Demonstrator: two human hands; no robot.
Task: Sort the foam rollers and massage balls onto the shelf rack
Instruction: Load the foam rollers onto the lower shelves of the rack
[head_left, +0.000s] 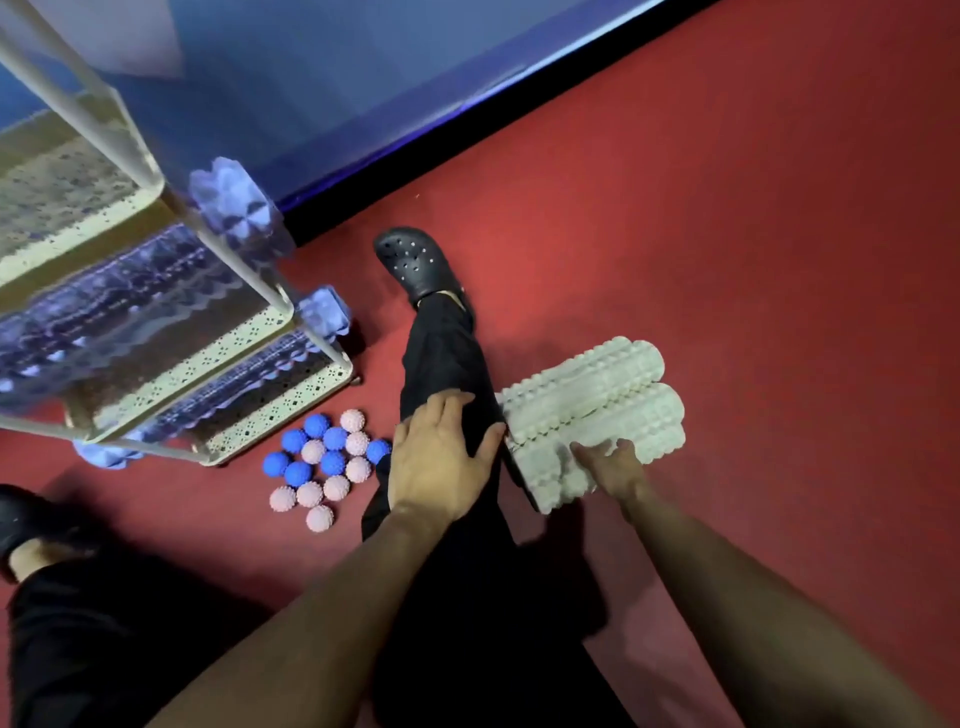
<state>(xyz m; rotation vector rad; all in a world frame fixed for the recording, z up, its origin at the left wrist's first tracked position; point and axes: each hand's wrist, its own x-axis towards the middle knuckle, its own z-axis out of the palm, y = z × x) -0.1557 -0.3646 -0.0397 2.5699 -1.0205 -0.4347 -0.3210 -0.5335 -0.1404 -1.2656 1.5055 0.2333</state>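
Red carpet (727, 260) is meeting a blue wall (363, 78) at twelve o'clock. Knobbly white foam rollers (597, 415) are lying at three o'clock, right hand (613, 462) grasping one; left hand (441, 457) is resting flat, released.

Both forearms are bare to the lower edge of the frame, with no sleeve, watch or band showing on either. The left hand (441, 457) and the right hand (613, 467) wear no gloves and no rings that can be made out. The legs are in loose black trousers (447, 358) that crease at the knee. Each foot wears a black clog: the far clog (415, 262) has round vent holes over the toe and a heel strap; the near-left clog (26, 519) is blurred.
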